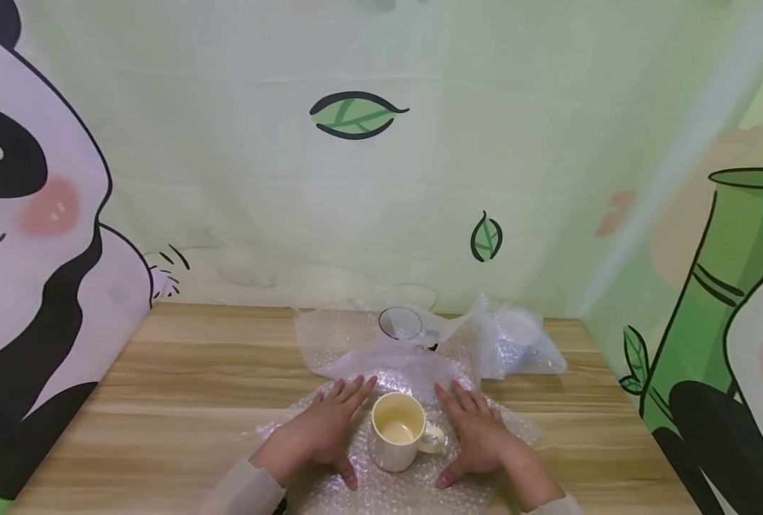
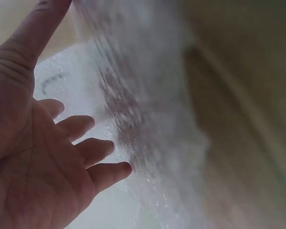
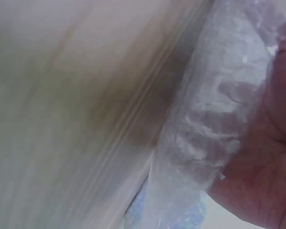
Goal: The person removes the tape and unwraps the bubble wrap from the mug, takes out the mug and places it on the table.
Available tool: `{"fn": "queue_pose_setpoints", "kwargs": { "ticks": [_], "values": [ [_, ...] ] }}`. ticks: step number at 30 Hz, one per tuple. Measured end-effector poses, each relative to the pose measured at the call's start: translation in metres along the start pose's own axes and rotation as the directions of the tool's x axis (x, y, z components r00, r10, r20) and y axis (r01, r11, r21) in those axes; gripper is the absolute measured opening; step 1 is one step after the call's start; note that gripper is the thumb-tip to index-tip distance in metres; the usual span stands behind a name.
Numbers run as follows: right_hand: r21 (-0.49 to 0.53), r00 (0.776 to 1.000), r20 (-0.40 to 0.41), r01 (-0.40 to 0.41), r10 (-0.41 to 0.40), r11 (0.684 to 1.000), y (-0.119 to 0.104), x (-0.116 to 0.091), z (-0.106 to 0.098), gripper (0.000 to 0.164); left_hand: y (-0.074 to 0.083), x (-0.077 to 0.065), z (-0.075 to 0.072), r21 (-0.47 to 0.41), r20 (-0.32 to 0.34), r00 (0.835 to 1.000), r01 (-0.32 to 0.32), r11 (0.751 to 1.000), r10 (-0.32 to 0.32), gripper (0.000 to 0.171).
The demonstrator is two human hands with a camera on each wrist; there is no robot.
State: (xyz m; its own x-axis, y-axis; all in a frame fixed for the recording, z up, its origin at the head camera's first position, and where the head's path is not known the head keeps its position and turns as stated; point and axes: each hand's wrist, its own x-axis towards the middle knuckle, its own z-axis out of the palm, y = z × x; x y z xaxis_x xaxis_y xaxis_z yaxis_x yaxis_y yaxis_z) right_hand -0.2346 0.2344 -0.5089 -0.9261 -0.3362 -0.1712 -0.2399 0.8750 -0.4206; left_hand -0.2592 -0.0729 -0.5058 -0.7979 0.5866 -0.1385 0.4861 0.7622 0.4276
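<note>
1. The wooden table (image 1: 162, 400) gives me room at both sides: wood grain runs wide at the lower left of the head view, narrower at the lower right. Its back edge meets the printed backdrop (image 1: 246, 186).
2. Behind my fingertips, at centre, a clear cup (image 1: 402, 325) with a dark rim and a wrapped bundle (image 1: 516, 343) limit my forward reach.
3. The mug (image 1: 390, 454) stands upright at the lower centre, on a sheet of bubble wrap (image 1: 387, 497), between my hands and apart from both.
4. It is pale cream outside and soft yellow inside, its handle turned towards the right of the frame.
5. My left hand (image 1: 320, 433) lies on the wrap left of it, fingers released and spread.
6. My right hand (image 1: 479, 433) lies on the wrap beyond the handle, likewise spread and released; the right wrist view shows crinkled plastic against the palm.
</note>
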Motion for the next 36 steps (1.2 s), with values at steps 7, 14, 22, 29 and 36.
{"fn": "queue_pose_setpoints", "kwargs": {
  "ticks": [7, 14, 22, 29, 36],
  "values": [
    [0.094, 0.999, 0.002, 0.033, -0.034, 0.995, 0.003, -0.003, -0.003, 0.145, -0.001, -0.006, 0.001, 0.017, -0.024, 0.999, -0.034, 0.999, 0.035, 0.151],
    [0.218, 0.997, -0.029, 0.080, -0.075, 0.973, 0.004, -0.007, -0.008, 0.139, 0.007, -0.016, -0.003, -0.060, -0.037, 0.999, -0.042, 0.997, 0.040, 0.145],
    [0.301, 0.986, -0.085, 0.161, -0.142, 0.940, 0.001, -0.014, -0.013, 0.113, 0.017, -0.016, -0.006, -0.198, -0.070, 0.997, -0.059, 0.978, 0.046, 0.138],
    [0.475, 0.990, -0.090, 0.139, -0.109, 0.869, -0.006, -0.017, -0.014, 0.072, 0.025, -0.013, -0.002, -0.366, -0.148, 0.988, -0.099, 0.925, 0.047, 0.132],
    [0.583, 0.999, -0.027, 0.044, -0.035, 0.811, -0.008, -0.019, -0.013, 0.052, 0.032, -0.013, 0.002, -0.505, -0.175, 0.984, -0.114, 0.856, 0.028, 0.121]
  ]
}}
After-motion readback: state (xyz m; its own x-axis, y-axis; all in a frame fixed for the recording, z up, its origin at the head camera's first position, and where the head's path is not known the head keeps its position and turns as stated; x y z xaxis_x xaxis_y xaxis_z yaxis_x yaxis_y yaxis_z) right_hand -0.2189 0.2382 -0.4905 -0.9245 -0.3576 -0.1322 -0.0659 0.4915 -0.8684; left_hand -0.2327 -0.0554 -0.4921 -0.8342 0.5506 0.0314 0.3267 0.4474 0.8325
